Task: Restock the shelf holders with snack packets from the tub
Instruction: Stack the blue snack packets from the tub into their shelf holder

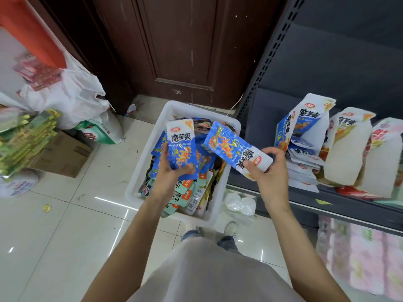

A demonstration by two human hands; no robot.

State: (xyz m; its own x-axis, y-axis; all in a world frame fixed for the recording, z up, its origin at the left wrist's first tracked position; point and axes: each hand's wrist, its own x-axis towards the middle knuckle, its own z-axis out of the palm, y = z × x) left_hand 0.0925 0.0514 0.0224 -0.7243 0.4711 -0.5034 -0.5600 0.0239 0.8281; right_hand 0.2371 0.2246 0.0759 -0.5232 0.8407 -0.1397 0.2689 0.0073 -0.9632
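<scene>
Your left hand (pixel 172 171) grips a glossy blue-and-white snack packet (pixel 182 147), flat and rectangular, held upright with thumb across its lower front. Your right hand (pixel 268 171) pinches the white end of a second packet (pixel 235 149) of the same print, tilted so its blue end points up and away toward your left hand; the two packets are near each other but apart.

Directly beneath both hands: white plastic tub (pixel 141 171), rectangular with rounded rim, on shiny floor tiles, holding a loose heap of mixed packets.

Just right of your right hand: dark metal shelf (pixel 327 199) carrying white cardboard holders (pixel 346 153), tall and open-topped; the nearest, printed holder (pixel 305 123) leans, with flat packets stacked at its base.

Left of your left hand, well apart: a cardboard box (pixel 65 155) and white woven sacks (pixel 72 94). Ahead of the tub, a brown wooden door (pixel 174 51).
</scene>
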